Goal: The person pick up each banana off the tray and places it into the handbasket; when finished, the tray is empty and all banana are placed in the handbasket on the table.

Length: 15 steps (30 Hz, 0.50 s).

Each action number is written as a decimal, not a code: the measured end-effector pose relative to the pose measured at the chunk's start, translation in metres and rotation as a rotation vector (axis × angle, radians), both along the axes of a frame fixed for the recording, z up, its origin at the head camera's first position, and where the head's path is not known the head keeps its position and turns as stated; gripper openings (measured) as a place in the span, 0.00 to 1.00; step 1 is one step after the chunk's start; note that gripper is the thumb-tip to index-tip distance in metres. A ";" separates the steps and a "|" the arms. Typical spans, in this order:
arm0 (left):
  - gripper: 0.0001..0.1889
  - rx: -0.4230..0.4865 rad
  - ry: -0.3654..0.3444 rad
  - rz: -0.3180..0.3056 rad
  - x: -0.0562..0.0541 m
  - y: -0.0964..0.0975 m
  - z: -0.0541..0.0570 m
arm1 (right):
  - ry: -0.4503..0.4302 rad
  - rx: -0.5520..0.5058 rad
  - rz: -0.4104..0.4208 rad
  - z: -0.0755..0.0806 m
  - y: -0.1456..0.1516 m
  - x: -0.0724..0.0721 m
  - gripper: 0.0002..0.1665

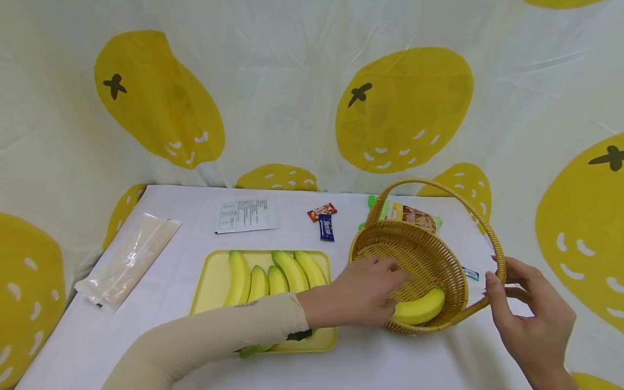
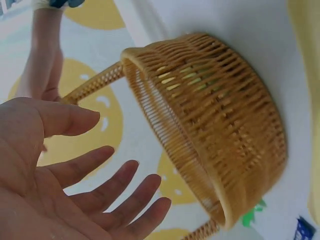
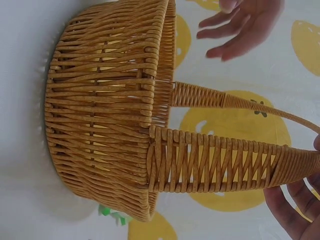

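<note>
A round wicker basket (image 1: 382, 234) stands on the right of the table, with one yellow banana (image 1: 421, 310) lying inside near its front wall. My right hand (image 1: 538, 319) holds the basket's arched handle (image 1: 496, 246) on the right side, thumb and fingers around it. Over the basket's left rim reaches my left hand (image 1: 363, 290); in the left wrist view its fingers are spread and loosely bent, with nothing in them. To the left, several bananas (image 1: 239, 276) lie side by side on a yellow tray (image 1: 209, 276), partly covered by my left sleeve.
Behind the basket lies a green-and-brown food package (image 1: 414, 216), partly hidden. A small packet (image 1: 470, 273) shows at its right. Farther left are a red snack (image 1: 322, 212), a blue snack (image 1: 326, 227), a white printed packet (image 1: 247, 215) and a clear-wrapped bag (image 1: 131, 260).
</note>
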<state>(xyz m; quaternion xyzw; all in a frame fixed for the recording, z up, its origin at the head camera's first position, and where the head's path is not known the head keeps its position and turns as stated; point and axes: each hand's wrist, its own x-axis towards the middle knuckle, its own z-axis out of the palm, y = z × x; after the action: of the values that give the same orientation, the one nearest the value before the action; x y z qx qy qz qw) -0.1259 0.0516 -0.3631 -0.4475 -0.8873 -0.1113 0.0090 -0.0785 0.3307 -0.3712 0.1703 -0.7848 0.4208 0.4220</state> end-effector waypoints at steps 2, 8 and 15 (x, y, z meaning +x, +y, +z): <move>0.25 0.042 0.009 0.020 0.001 -0.011 0.000 | -0.011 0.010 -0.015 0.001 0.001 0.001 0.18; 0.25 0.194 -0.083 0.103 0.006 -0.053 -0.009 | 0.006 -0.013 -0.007 0.003 0.001 0.003 0.17; 0.25 0.271 -0.158 0.268 0.012 -0.114 -0.032 | 0.030 -0.015 0.040 0.005 -0.001 0.003 0.17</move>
<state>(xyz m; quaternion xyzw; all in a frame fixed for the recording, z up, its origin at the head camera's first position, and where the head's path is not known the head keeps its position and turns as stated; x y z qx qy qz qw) -0.1134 -0.0625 -0.3948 -0.3100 -0.9138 -0.2620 0.0142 -0.0754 0.3301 -0.3658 0.1892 -0.7714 0.4325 0.4266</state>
